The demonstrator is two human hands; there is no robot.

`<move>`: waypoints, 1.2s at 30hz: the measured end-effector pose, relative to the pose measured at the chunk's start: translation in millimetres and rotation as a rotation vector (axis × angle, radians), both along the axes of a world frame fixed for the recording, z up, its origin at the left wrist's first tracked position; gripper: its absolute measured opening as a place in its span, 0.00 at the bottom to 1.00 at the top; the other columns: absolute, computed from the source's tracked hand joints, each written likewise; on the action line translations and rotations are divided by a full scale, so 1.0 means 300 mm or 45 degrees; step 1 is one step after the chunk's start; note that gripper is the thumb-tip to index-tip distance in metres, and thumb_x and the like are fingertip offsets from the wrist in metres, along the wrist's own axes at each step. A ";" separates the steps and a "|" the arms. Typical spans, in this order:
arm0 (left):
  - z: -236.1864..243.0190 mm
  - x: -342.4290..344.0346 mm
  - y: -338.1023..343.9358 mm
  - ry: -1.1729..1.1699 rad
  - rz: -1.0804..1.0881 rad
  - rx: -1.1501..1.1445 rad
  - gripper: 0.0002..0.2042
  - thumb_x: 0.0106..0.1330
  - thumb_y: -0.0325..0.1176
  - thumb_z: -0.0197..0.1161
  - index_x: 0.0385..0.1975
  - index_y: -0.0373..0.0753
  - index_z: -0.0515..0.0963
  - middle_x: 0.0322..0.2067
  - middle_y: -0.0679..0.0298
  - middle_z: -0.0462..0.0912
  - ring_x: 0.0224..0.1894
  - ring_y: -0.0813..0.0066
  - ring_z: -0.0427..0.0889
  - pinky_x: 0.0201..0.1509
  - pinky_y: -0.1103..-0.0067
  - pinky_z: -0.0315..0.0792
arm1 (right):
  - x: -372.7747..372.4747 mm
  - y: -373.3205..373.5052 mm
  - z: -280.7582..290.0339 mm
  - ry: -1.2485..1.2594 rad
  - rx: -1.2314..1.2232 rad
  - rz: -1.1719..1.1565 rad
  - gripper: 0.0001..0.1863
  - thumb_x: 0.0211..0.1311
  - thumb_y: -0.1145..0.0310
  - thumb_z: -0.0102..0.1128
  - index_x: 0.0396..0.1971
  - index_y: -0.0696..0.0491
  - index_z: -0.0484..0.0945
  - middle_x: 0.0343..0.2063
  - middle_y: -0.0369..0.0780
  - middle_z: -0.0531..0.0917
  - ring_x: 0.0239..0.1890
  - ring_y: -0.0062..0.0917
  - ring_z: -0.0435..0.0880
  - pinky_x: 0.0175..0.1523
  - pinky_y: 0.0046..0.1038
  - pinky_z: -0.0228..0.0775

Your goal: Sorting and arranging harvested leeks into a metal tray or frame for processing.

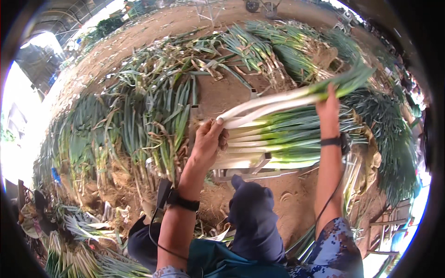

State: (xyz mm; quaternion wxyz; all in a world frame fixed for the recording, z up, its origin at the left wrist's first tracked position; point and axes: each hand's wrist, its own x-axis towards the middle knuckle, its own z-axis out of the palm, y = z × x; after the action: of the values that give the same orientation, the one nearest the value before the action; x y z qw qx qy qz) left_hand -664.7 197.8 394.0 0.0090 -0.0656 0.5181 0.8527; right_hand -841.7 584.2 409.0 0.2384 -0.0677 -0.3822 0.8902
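A few long green onions (271,103) are stretched between my hands, white stems at the left and green leaves at the right. My left hand (209,140) is closed round their root ends. Further right, my right hand (328,107) grips them where the leaves begin, and the leaf tips trail past it. Just below them lies a neat stack of cleaned green onions (282,139), white ends to the left. The stack rests on a low metal frame (264,161); most of the frame is hidden under it.
Uncleaned green onions (111,125) with roots and dry leaves cover the ground at left. More bundles (296,51) lie at the far side, and a dark green heap (384,134) is at right. My knee (252,217) is close below the frame. Wheels (259,7) show at the far edge.
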 end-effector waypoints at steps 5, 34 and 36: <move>-0.290 -0.144 0.053 -0.386 -0.055 -0.341 0.11 0.76 0.39 0.61 0.32 0.40 0.74 0.22 0.68 0.74 0.16 0.81 0.69 0.17 0.79 0.66 | 0.194 0.119 -0.345 -0.744 1.567 0.006 0.29 0.66 0.55 0.69 0.58 0.58 0.77 0.33 0.48 0.86 0.33 0.31 0.86 0.39 0.33 0.79; -0.284 -0.142 0.149 0.387 0.305 -2.051 0.08 0.69 0.27 0.58 0.43 0.32 0.80 0.43 0.50 0.79 0.49 0.56 0.76 0.55 0.60 0.68 | -0.093 -0.198 -0.302 0.449 2.471 0.532 0.25 0.63 0.70 0.66 0.59 0.58 0.72 0.50 0.51 0.78 0.52 0.50 0.77 0.55 0.45 0.73; -0.407 -0.171 0.230 0.358 0.042 -2.087 0.11 0.67 0.28 0.60 0.45 0.33 0.81 0.47 0.48 0.81 0.57 0.49 0.75 0.66 0.56 0.63 | -0.103 -0.204 -0.278 0.379 2.438 0.577 0.25 0.63 0.71 0.66 0.60 0.58 0.71 0.50 0.51 0.78 0.53 0.51 0.77 0.55 0.45 0.73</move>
State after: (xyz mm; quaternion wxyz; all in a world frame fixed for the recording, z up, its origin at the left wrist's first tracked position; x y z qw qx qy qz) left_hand -715.8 266.8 271.9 -0.1190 0.0481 0.9702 0.2053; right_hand -872.5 522.9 325.5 0.0625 0.3402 -0.9096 0.2303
